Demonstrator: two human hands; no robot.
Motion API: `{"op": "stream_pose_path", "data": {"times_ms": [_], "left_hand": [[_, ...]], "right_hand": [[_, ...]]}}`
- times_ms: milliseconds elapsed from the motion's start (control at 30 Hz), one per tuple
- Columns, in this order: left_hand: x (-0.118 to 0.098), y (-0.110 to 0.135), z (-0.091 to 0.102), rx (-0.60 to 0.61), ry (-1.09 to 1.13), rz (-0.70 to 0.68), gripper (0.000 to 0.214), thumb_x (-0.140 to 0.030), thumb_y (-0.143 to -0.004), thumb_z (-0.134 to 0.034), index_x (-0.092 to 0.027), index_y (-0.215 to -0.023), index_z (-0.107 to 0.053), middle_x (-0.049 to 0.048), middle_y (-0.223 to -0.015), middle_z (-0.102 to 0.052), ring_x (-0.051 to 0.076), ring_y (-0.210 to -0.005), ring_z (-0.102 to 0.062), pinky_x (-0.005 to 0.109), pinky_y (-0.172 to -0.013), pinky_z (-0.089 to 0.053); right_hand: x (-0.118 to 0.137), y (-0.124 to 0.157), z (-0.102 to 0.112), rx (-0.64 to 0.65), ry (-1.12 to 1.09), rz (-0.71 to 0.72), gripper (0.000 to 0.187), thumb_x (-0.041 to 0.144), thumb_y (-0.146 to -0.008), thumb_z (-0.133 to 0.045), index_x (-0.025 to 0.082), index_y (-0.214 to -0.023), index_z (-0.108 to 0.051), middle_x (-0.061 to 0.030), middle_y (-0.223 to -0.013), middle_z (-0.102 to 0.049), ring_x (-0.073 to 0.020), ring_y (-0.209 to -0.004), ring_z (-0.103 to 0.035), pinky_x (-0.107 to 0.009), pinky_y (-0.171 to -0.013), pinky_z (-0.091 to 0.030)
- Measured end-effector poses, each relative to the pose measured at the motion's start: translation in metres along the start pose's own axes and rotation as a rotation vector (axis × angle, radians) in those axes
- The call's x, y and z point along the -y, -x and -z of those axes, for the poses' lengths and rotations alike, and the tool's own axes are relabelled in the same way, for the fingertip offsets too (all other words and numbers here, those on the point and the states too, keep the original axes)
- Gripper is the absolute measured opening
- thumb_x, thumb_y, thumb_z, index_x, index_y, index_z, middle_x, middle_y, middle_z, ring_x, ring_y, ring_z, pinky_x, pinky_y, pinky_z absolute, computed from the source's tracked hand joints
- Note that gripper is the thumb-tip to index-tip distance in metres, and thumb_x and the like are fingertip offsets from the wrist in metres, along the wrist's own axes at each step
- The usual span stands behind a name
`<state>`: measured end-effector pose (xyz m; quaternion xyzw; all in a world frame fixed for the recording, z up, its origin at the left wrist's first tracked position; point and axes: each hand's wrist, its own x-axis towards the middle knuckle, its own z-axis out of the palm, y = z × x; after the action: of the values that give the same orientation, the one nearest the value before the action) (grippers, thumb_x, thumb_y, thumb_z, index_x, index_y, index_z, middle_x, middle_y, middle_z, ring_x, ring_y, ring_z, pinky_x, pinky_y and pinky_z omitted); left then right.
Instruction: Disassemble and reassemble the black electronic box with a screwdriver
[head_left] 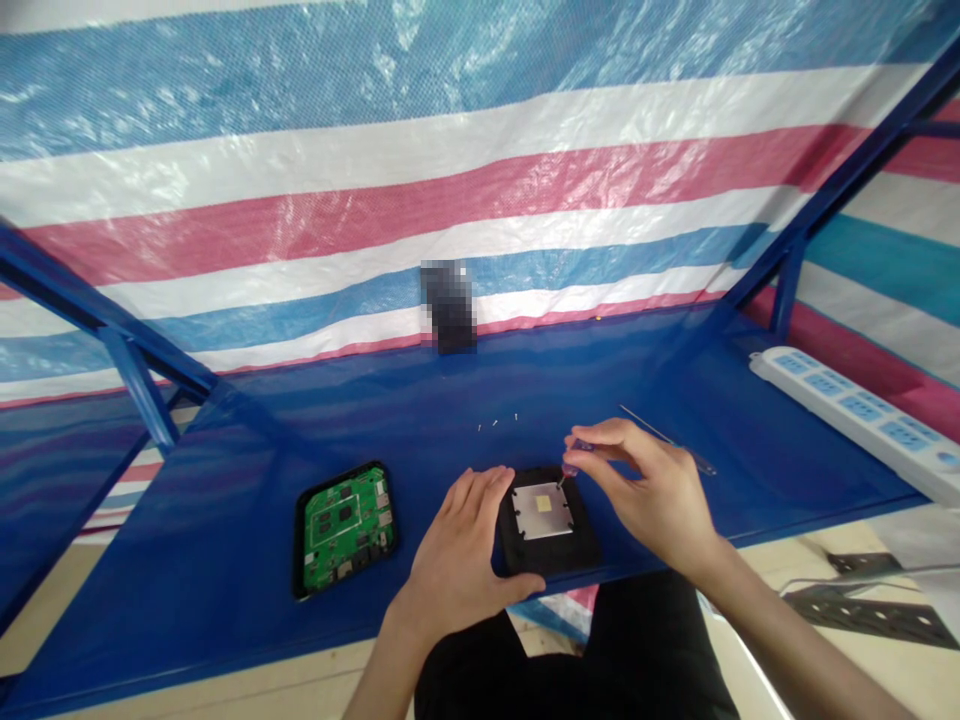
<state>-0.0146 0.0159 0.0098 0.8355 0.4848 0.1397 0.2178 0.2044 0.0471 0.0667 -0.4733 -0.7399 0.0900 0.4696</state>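
Note:
A black square cover (517, 555) with a silver metal plate (544, 522) on it lies near the table's front edge. My left hand (465, 545) braces the cover along its left side, thumb at the front edge and fingers at the far left corner. Between thumb and fingers, my right hand (652, 485) grips a small screwdriver with a purplish clear handle (576, 458). Its tip meets the plate's far right corner. Beyond the cover lie a few tiny screws (495, 422). To the left sits a black case with a green circuit board (345, 530) inside.
A thin metal rod tool (667, 440) lies behind my right hand. A white power strip (862, 410) runs along the right end of the blue table (225, 540). At the back, a dark pixelated object (452, 310) stands before a striped tarp (450, 190). Blue frame posts rise at both sides.

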Motion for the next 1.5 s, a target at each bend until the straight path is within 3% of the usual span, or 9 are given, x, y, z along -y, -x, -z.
{"op": "stream_pose_path", "data": {"times_ms": [167,267,400,633,800,967,1167,1333,1500], "left_hand": [[0.002,0.0,-0.002,-0.012,-0.009,-0.002,0.098,-0.048,-0.069,-0.08,-0.02,-0.147,-0.028,0.0145,-0.15,-0.045,0.039,-0.14,-0.037,0.061,-0.114,-0.033],[0.002,0.001,-0.003,-0.02,-0.009,-0.009,0.099,-0.05,-0.069,-0.081,-0.018,-0.147,-0.029,0.0153,-0.149,-0.046,0.039,-0.139,-0.038,0.06,-0.114,-0.034],[0.001,0.001,-0.001,-0.009,-0.008,-0.006,0.098,-0.048,-0.068,-0.081,-0.017,-0.146,-0.03,0.0159,-0.148,-0.046,0.039,-0.139,-0.038,0.061,-0.114,-0.033],[-0.001,0.0,0.002,0.008,-0.017,0.007,0.096,-0.048,-0.069,-0.08,-0.015,-0.145,-0.031,0.0173,-0.151,-0.044,0.04,-0.14,-0.037,0.061,-0.114,-0.033],[-0.002,0.0,0.002,-0.001,-0.006,0.007,0.095,-0.047,-0.069,-0.081,-0.017,-0.146,-0.032,0.0164,-0.151,-0.044,0.04,-0.14,-0.038,0.063,-0.114,-0.033],[-0.002,-0.001,0.002,0.0,0.01,0.018,0.095,-0.047,-0.068,-0.081,-0.019,-0.146,-0.033,0.0154,-0.15,-0.045,0.041,-0.14,-0.038,0.063,-0.114,-0.033],[-0.004,-0.001,0.005,0.032,-0.015,0.021,0.092,-0.048,-0.069,-0.08,-0.017,-0.144,-0.036,0.0162,-0.151,-0.044,0.04,-0.14,-0.038,0.062,-0.114,-0.032],[-0.003,-0.001,0.004,0.023,-0.025,0.017,0.092,-0.049,-0.069,-0.08,-0.018,-0.144,-0.036,0.0149,-0.15,-0.044,0.039,-0.14,-0.037,0.062,-0.114,-0.033],[-0.001,0.0,0.001,-0.005,-0.018,-0.002,0.092,-0.048,-0.068,-0.081,-0.022,-0.144,-0.036,0.0124,-0.149,-0.045,0.038,-0.139,-0.039,0.061,-0.115,-0.032]], "right_hand": [[0.006,-0.002,0.006,0.207,-0.06,-0.016,0.019,0.019,-0.094,-0.057,0.024,-0.109,-0.067,-0.0025,-0.102,-0.078,-0.0174,-0.086,-0.076,-0.026,-0.075,-0.064],[0.006,-0.003,0.004,0.122,-0.003,0.056,0.017,0.021,-0.093,-0.059,0.023,-0.108,-0.067,-0.0056,-0.1,-0.075,-0.018,-0.087,-0.074,-0.028,-0.075,-0.063],[0.004,-0.003,0.001,-0.015,0.054,0.15,0.008,0.022,-0.087,-0.07,0.022,-0.096,-0.069,-0.0033,-0.081,-0.069,-0.0167,-0.072,-0.071,-0.027,-0.067,-0.061],[0.009,0.0,0.003,0.016,0.095,0.115,0.021,0.016,-0.093,-0.058,0.025,-0.108,-0.068,-0.0055,-0.106,-0.076,-0.0204,-0.092,-0.074,-0.033,-0.085,-0.061],[0.011,0.0,0.002,-0.051,0.038,0.171,0.018,0.015,-0.089,-0.064,0.027,-0.099,-0.072,-0.0038,-0.09,-0.074,-0.0182,-0.081,-0.074,-0.029,-0.074,-0.062],[0.012,0.0,0.0,0.004,0.052,0.093,0.024,0.015,-0.093,-0.054,0.026,-0.11,-0.068,-0.0053,-0.107,-0.076,-0.02,-0.094,-0.074,-0.033,-0.086,-0.061],[0.009,0.002,-0.003,-0.11,0.048,0.145,0.014,0.017,-0.086,-0.068,0.027,-0.095,-0.071,-0.0025,-0.081,-0.072,-0.0179,-0.074,-0.072,-0.029,-0.067,-0.061],[0.01,0.006,-0.004,-0.063,0.03,0.098,0.022,0.012,-0.091,-0.055,0.025,-0.104,-0.067,-0.0053,-0.104,-0.076,-0.0195,-0.093,-0.074,-0.033,-0.084,-0.061],[0.009,0.006,-0.006,-0.134,0.041,0.178,0.014,0.017,-0.086,-0.068,0.028,-0.093,-0.072,-0.0042,-0.088,-0.071,-0.0192,-0.078,-0.072,-0.031,-0.068,-0.062]]}}
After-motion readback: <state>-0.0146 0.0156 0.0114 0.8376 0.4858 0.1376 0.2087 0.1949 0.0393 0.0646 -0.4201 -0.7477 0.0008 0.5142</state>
